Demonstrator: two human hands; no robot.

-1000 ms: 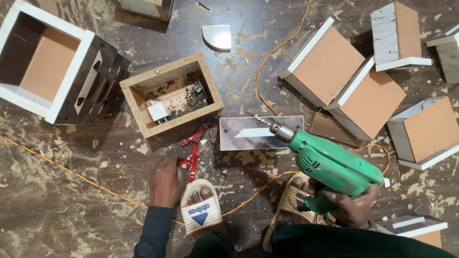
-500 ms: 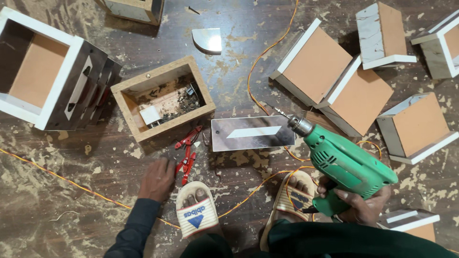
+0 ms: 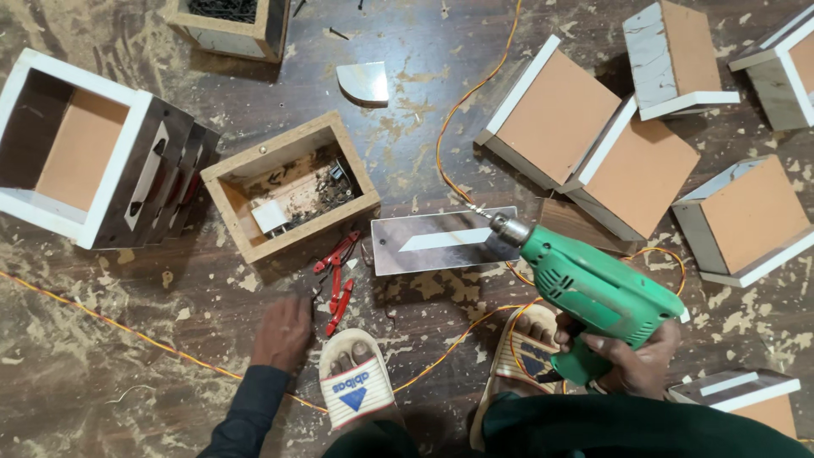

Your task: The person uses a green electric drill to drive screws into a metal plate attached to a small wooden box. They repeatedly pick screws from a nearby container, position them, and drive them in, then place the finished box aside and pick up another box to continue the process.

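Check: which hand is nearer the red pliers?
Left. The left hand rests on the floor just beside the red pliers; the right hand grips the green drill, farther off.

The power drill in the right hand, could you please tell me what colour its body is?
Green; the power drill shows best in the head view.

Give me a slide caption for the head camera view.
Right hand aims a green drill at a dark panel while left hand rests beside red pliers.

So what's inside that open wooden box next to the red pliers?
The wooden box holds a small white block near its front corner and a dark heap of small metal bits, likely screws. The box floor beneath the heap is covered, and the bits are too small to identify.
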